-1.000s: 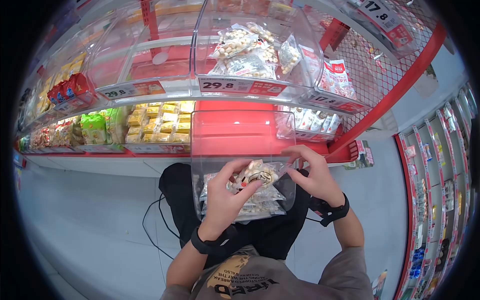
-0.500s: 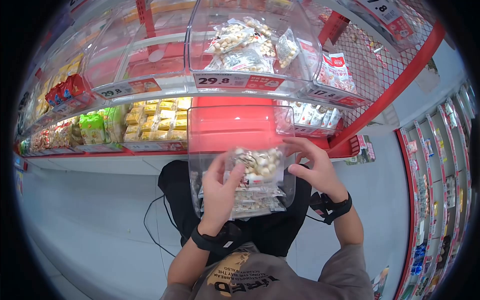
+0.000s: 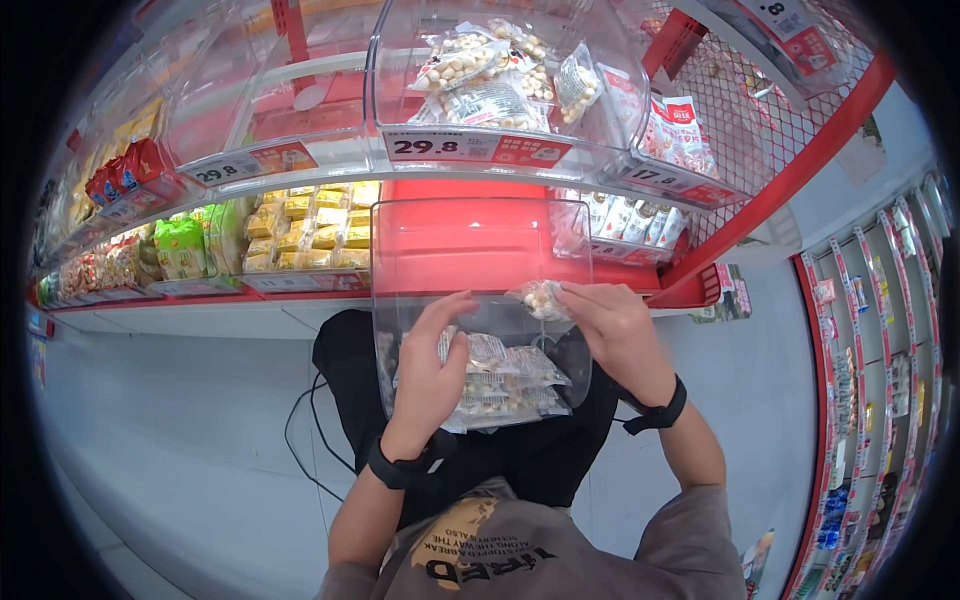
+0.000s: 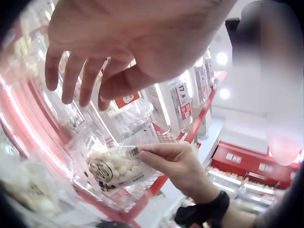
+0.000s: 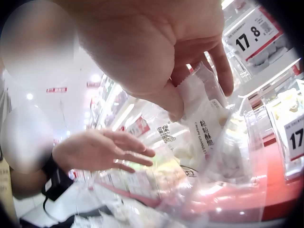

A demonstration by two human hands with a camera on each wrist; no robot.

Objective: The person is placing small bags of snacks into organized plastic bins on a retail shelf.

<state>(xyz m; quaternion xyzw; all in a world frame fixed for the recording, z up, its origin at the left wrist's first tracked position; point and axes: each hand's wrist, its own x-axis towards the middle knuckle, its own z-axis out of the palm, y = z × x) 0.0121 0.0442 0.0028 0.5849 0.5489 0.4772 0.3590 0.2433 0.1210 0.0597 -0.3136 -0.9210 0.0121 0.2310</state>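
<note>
My right hand (image 3: 625, 340) pinches the edge of a clear bag of round white snacks (image 3: 542, 300) and holds it at the upper right of a clear plastic bin (image 3: 375, 262). In the left wrist view the bag (image 4: 113, 167) hangs from the right thumb and fingers, its round printed mark showing. The right wrist view shows its printed side strip. Over the bin's left part, my left hand (image 3: 430, 380) is spread with nothing in it. Beneath the hands, several similar bags (image 3: 510, 385) lie stacked in the bin, which rests on the person's lap.
A shelf bin ahead holds more white snack bags (image 3: 490, 85) behind a 29.8 price tag (image 3: 440, 147). Yellow packs (image 3: 310, 230) and green packs (image 3: 182, 248) fill lower bins to the left. A red mesh side panel (image 3: 745, 130) stands at the right. A black cable (image 3: 290, 430) lies on the floor.
The snack bag has gone from between both hands to the right hand alone, moving up and right. My left hand has let go of it. The head view has shifted slightly.
</note>
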